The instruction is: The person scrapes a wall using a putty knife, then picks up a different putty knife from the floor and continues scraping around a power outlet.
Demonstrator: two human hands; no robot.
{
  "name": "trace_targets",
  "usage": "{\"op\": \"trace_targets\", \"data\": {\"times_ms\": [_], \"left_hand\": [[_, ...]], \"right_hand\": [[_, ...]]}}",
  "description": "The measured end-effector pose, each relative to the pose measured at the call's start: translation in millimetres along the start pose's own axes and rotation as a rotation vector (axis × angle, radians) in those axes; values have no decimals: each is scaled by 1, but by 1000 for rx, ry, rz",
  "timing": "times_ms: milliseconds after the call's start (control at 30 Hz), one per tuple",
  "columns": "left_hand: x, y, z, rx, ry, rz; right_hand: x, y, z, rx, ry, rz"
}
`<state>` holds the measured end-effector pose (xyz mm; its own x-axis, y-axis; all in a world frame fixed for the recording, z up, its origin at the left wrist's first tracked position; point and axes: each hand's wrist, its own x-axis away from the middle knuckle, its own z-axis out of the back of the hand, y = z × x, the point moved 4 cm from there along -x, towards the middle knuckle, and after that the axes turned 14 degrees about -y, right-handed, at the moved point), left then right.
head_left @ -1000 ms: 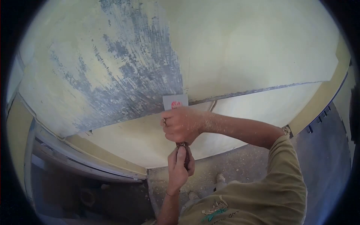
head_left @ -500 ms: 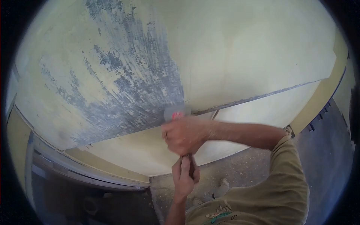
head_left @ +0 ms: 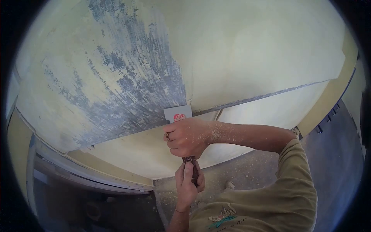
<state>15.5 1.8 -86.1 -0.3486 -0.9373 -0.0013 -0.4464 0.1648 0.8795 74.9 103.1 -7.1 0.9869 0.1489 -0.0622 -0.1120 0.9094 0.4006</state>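
A wide-bladed scraper point(head_left: 167, 114) with a red mark on its grey blade rests against the wall surface, at the lower edge of a partly scraped patch point(head_left: 147, 81). My right hand point(head_left: 188, 137), with a ring on one finger, is wrapped round the scraper near the blade. Below it, my left hand point(head_left: 187, 183) grips the lower end of the dark handle, thumb lying along it. Most of the handle is hidden by the fingers. Pale flecks cling to my right wrist and forearm.
Smooth pale coating point(head_left: 255, 50) covers the wall right of the patch. A ragged edge point(head_left: 266, 96) runs along its bottom, above a lighter lower wall. Specks are scattered over the grey floor point(head_left: 247, 166). At lower left is a dark opening with a ledge point(head_left: 92, 179).
The scraper blade, blurred before, now shows sharply, and both hands sit slightly further left in view. Both still hold the scraper. The view has shifted a little.
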Motion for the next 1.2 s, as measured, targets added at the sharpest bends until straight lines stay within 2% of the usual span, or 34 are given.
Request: {"op": "trace_targets", "data": {"times_ms": [367, 433, 533, 600, 667, 767, 833, 900, 933, 1000, 1033, 1100, 1133, 1200], "left_hand": [[-3, 3, -8, -36, 13, 51], [1, 8, -6, -24, 30, 91], [5, 16, -1, -22, 6, 112], [-8, 3, 12, -98, -46, 25], [-10, 1, 20, -78, -51, 25], [-14, 3, 16, -68, -83, -16], [-21, 13, 14, -258, -21, -61], [-28, 35, 8, -256, -48, -85], [-27, 43, 3, -270, -72, -115], [-7, 14, -2, -190, -9, -83], [7, -16, 14, -320, 11, -38], [37, -50, 31, -350, 44, 128], [58, -64, 37, -242, 64, 263], [94, -109, 79, -344, -11, 488]], "right_hand": [[0, 2, 5, 11, -35, 72], [-2, 3, 8, 11, -102, 71], [-3, 4, 10, -13, 8, 32], [-2, 1, 0, 42, 8, 29], [-3, 3, -4, 119, 9, -22], [-2, 2, -8, 119, 40, 6], [1, 18, 20, 171, 37, -52], [5, 26, 30, 183, 27, -109], [7, 25, 33, 176, 75, -61], [10, 7, 24, 155, 132, -3], [11, -12, -4, -11, 48, -99], [16, -57, -38, -286, -153, -281], [21, -88, -53, -414, -269, -368], [35, -144, -93, -490, 33, -377]]}}
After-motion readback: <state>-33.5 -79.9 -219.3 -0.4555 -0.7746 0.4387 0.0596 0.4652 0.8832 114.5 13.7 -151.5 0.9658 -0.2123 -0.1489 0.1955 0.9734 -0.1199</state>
